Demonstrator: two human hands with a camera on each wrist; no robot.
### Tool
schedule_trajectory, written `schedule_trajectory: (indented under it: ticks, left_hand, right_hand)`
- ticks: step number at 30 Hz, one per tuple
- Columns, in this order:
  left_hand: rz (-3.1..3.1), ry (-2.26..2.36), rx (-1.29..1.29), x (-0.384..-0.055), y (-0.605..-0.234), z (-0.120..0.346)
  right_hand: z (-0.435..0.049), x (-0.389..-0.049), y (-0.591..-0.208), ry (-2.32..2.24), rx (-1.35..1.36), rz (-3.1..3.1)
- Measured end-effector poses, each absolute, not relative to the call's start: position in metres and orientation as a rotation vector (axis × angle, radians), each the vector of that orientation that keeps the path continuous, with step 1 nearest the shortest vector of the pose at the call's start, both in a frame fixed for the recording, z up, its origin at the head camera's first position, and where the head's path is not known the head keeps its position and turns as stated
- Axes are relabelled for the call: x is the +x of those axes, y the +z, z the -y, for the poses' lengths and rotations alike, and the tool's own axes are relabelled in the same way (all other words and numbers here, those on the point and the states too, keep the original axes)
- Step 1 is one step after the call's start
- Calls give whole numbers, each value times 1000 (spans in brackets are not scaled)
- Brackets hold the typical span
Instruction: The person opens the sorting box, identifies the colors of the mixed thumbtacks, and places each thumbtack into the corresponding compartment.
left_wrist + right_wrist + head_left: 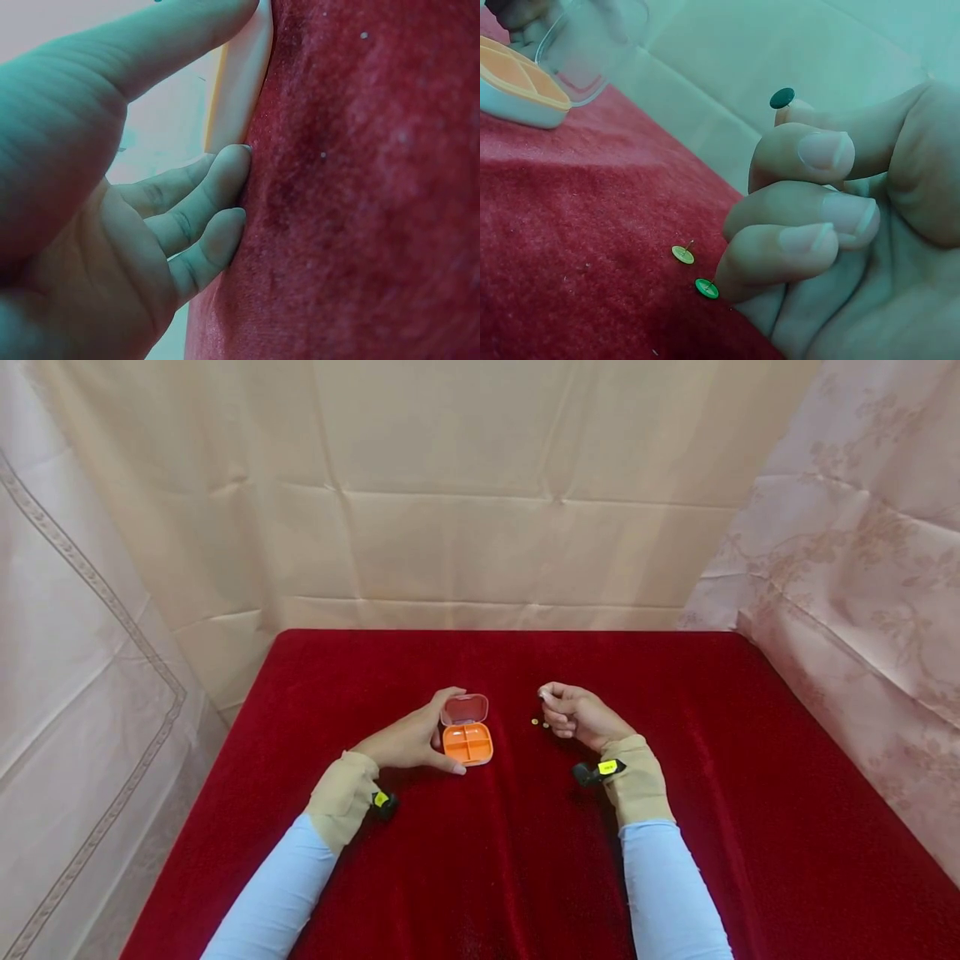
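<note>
while right hand (579,713) pinches dark tack (782,98), loose tacks (682,256) dot red cloth (450,877)

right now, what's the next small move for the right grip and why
Probably bring the dark tack in the right grip across to the orange box and lower it into a compartment. The tack is pinched at the fingertips, the clear lid stands open, and the left grip holds the box by its sides.
</note>
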State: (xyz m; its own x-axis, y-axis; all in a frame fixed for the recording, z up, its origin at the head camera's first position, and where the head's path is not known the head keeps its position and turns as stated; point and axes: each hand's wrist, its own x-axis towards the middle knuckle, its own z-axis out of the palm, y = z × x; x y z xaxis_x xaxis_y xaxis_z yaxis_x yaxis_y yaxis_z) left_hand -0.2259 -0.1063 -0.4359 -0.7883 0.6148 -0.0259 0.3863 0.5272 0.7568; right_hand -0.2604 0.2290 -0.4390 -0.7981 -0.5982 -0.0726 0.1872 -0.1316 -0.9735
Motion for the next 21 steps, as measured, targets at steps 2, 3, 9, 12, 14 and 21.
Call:
schedule_trajectory:
  ticks: [2, 3, 9, 12, 14, 21]
  left_hand:
    - [-2476, 1127, 833, -226, -436, 106]
    - [-2473, 1129, 834, -226, -436, 106]
    - [-2473, 1127, 828, -226, -434, 106]
    - [-2477, 1123, 825, -225, -434, 106]
    - [-2476, 1124, 827, -225, -434, 106]
    - [-2464, 1133, 806, -225, -434, 106]
  right_hand:
    - [-229, -260, -439, -1972, -468, -1624]
    - [-229, -261, -439, -1971, -469, -1625]
    - [-231, -261, -440, -1975, -486, -1600]
    - [-231, -260, -440, -1973, -499, -1588]
    - [-231, -260, -440, -1973, -501, -1578]
    - [-231, -260, -439, -1960, -535, -1547]
